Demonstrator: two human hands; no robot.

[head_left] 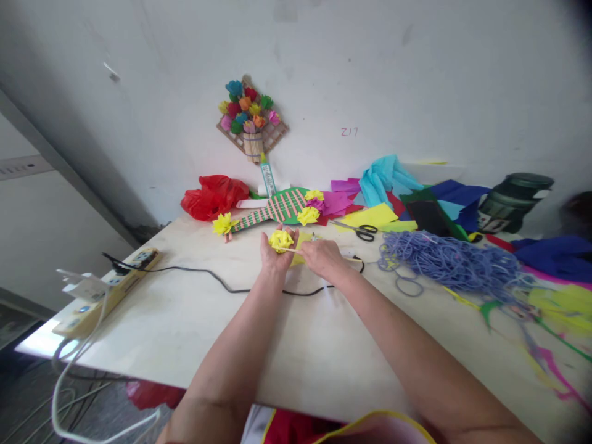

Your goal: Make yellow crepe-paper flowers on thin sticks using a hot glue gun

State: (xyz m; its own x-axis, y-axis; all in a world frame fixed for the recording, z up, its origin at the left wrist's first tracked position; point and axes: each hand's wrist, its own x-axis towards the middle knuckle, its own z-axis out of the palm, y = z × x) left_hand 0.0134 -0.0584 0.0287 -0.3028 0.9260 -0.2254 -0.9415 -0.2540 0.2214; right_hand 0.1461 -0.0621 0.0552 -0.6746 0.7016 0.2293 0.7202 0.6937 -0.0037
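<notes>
A crumpled yellow paper flower (280,238) rests in my left hand (275,260), whose fingers curl around it from below. My right hand (320,258) pinches a thin pale stick (290,250); its tip touches the flower's near side, and its other end sticks out past my right hand. Between the hands, partly hidden, lies a piece of yellow paper (300,246). Just beyond them is a green lute-shaped craft piece (289,208) with pink strips and yellow and magenta paper flowers on it.
Scissors (365,232), yellow paper sheets (370,217) and a heap of blue-violet cord (453,262) lie to the right. A dark jar (513,203) stands behind. At left are a red plastic bag (213,197) and a power strip (115,287); a black cable (231,290) crosses the table.
</notes>
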